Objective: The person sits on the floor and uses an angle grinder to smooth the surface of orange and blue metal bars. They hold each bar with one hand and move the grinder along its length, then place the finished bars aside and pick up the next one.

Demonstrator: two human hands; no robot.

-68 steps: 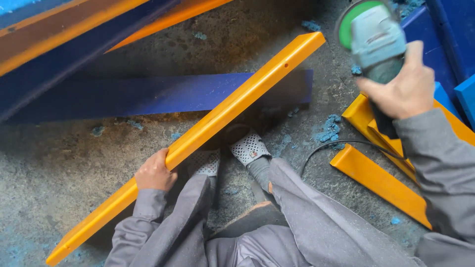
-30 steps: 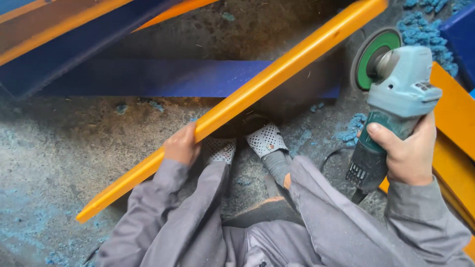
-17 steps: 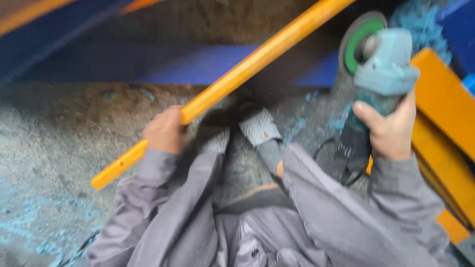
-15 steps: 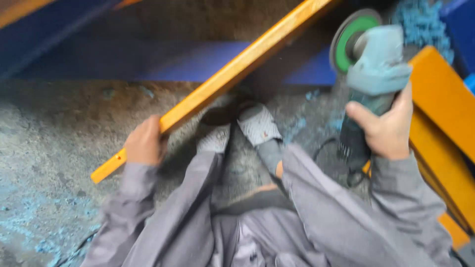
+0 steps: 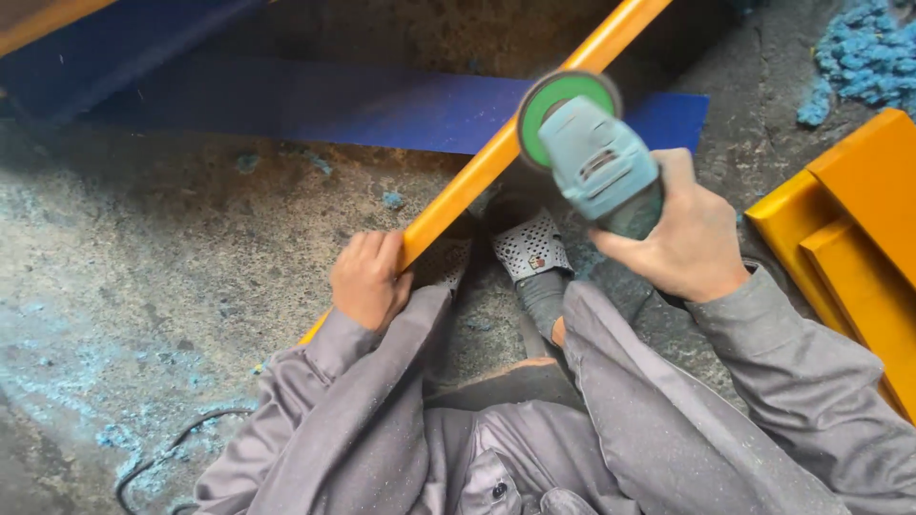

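A long orange bar [image 5: 496,157] runs diagonally from the upper right down to my lap. My left hand [image 5: 367,281] grips its lower part. My right hand [image 5: 682,229] holds a pale green angle grinder [image 5: 596,167], whose green disc [image 5: 553,95] sits right over the bar near the middle of the view. My grey-sleeved arms and knees fill the bottom, and my feet in perforated grey shoes [image 5: 530,246] rest under the bar.
A flat blue plate [image 5: 315,105] lies on the rough concrete floor behind the bar. Orange pieces [image 5: 849,219] are stacked at the right edge. Blue shavings [image 5: 859,57] pile at the top right. A black cable [image 5: 162,448] curls at the lower left.
My right hand has swung the grinder leftward from the right side until its disc is over the orange bar. My left hand has kept its grip on the bar.
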